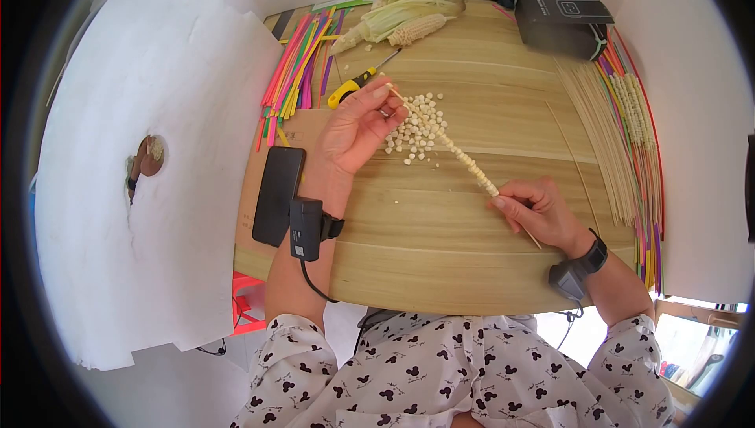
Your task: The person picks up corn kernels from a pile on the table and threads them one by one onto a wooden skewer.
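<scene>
A thin wooden skewer (403, 97) runs slantwise across the middle of the table, with a row of pale corn kernels (470, 164) threaded along it. Its lower end is pinched between the thumb and fingers of my right hand (539, 209), just below the last kernel. My left hand (363, 125) is at the upper tip, its fingers closed around what looks like a single kernel (388, 86). Beneath the skewer, beside my left hand, lies a pile of loose corn kernels (414, 135). A yellow and black screwdriver (351, 88) lies just behind that hand.
Corn cobs with husk (417, 28) lie at the back. Colourful sticks (299, 66) are at the left, near a black phone (278, 192) on cardboard. Bare skewers (602, 137) and kernel-filled skewers (635, 113) line the right, below a black box (562, 23). White panels enclose the sides.
</scene>
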`<state>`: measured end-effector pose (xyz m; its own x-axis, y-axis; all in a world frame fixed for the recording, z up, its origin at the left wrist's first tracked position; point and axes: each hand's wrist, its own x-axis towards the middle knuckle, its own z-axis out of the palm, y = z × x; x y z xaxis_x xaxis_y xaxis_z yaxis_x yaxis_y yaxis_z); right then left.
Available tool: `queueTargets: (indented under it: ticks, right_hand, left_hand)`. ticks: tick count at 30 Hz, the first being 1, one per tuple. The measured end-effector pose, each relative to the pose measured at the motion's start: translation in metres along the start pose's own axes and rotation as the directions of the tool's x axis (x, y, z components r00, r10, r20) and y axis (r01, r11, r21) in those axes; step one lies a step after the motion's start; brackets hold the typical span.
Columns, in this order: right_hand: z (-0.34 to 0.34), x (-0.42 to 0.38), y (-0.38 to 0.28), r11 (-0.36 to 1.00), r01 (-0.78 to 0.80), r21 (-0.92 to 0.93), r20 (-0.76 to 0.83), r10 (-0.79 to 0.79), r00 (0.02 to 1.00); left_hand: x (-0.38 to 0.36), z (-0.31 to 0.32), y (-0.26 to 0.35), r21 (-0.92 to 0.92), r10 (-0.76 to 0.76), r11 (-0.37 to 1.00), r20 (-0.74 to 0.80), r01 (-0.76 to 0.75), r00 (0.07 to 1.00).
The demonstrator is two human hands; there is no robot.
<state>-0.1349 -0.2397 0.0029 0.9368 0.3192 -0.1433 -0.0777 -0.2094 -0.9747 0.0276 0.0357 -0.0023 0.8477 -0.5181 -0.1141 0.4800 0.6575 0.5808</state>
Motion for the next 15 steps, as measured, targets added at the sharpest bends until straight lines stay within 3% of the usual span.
queueTargets:
  ticks: [6, 15]
  right_hand:
    - [0.000, -0.001, 0.000, 1.000, 0.011, -0.021, -0.008, -0.011, 1.000]
    - [-0.001, -0.003, -0.004, 0.999, -0.031, -0.026, -0.029, 0.030, 0.999]
  left_hand:
    - [0.000, 0.002, -0.002, -0.009, -0.023, 1.000, 0.003, 0.023, 1.000]
    - [0.001, 0.007, -0.020, 0.125, -0.082, 0.989, 0.049, 0.076, 0.995]
